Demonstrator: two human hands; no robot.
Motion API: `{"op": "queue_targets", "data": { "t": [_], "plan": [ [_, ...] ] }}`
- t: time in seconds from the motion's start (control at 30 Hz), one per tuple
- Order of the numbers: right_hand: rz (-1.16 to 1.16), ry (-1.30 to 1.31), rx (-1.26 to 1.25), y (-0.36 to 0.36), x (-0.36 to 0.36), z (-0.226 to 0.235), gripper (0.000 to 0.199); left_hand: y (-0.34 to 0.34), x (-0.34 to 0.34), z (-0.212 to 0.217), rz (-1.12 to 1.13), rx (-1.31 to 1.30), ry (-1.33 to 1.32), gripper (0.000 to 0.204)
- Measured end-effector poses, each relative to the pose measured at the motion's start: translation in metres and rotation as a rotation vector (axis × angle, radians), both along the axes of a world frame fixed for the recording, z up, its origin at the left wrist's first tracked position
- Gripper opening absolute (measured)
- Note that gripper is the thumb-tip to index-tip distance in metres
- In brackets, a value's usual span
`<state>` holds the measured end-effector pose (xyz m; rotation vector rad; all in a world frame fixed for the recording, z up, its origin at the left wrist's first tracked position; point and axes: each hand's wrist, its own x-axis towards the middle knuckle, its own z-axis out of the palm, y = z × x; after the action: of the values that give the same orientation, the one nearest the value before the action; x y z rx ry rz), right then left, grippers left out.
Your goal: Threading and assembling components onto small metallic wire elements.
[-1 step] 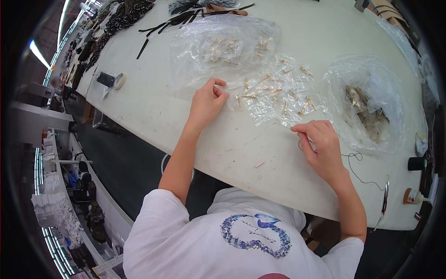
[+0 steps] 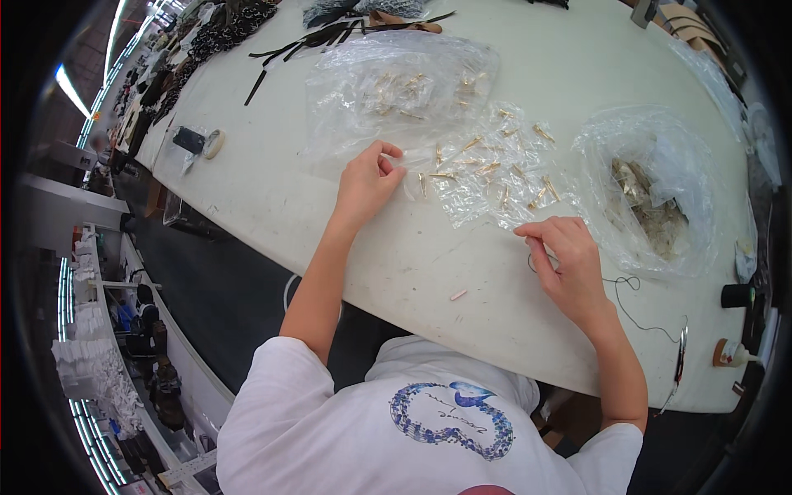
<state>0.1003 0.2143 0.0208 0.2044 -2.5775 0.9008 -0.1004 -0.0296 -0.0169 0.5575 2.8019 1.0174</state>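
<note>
Over the white table, my left hand is curled, its thumb and forefinger close together beside the left edge of the small clear plastic bags. Whatever it pinches, if anything, is too small to make out. My right hand has thumb and forefinger pinched just below the bags, with a dark thread looping at the fingers and trailing rightward. Several gold-coloured slim metal pieces lie on the flat clear bags between and beyond my hands. Behind them rests a large clear bag with more gold pieces inside.
An open clear bag with brownish-gold contents sits at right. Thread snips, a black thread spool and a small bottle are by the right edge. A tape roll lies left; black straps lie at the back.
The whole view has shifted very slightly. Both hands keep their positions and finger poses.
</note>
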Motion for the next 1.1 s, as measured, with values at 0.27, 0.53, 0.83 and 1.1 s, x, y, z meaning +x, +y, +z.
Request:
{"op": "queue_targets", "data": {
  "t": [0.27,0.53,0.83,1.1],
  "plan": [
    [0.001,-0.016,-0.011,-0.002,0.006,-0.009,0.017,-0.004,-0.023,-0.007,-0.265,-0.078,0.312,0.017],
    [-0.125,-0.129,-0.853,0.012,0.009,0.000,0.017,0.049,0.045,0.077,-0.559,0.823,-0.354,0.011],
    [0.004,-0.462,-1.017,0.032,0.011,-0.015,0.021,0.102,0.076,0.038,-0.801,0.475,-0.361,0.032],
    [-0.214,-0.419,-1.012,0.025,0.006,-0.020,0.013,0.098,0.094,0.018,-0.597,0.444,0.060,0.043]
  ]
}}
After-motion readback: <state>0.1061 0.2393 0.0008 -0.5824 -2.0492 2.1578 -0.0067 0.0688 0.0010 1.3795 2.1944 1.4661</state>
